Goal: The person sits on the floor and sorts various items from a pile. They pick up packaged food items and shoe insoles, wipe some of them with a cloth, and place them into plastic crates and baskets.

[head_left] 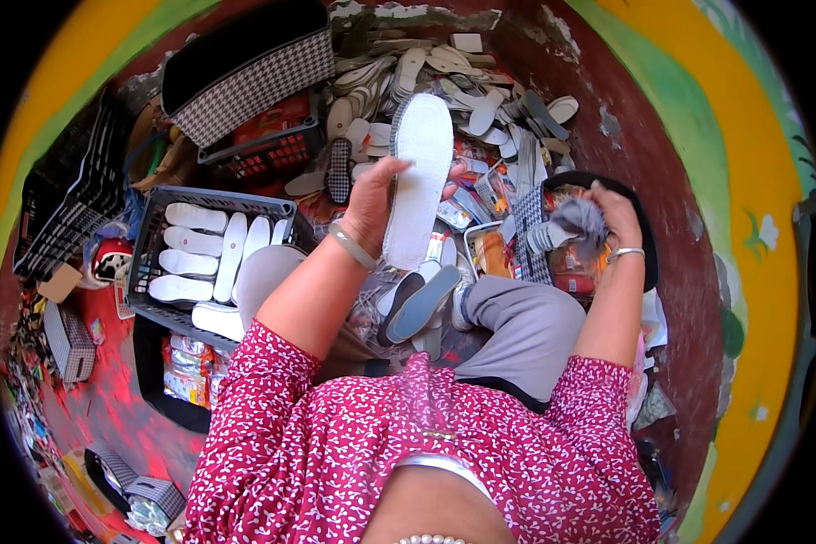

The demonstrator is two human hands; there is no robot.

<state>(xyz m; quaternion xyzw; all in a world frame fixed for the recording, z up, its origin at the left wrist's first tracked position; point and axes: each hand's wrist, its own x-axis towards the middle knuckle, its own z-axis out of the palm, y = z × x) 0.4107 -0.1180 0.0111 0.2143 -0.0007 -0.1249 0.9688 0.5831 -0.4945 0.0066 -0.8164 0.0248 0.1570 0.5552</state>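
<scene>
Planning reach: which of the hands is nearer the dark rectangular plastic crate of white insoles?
Left. The left hand, gripping a white insole, is just right of the crate; the right hand is farther right.

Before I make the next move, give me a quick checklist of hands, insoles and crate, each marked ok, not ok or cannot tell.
1. Left hand gripping the white insole: ok, raised upright.
2. White insole's far side checked: cannot tell, it faces away.
3. Grey bundle at the right hand identified: cannot tell, blurred.
4. Black crate holding insoles: ok, several inside.
5. Loose insoles cleared: not ok, several lie between the legs.
</scene>
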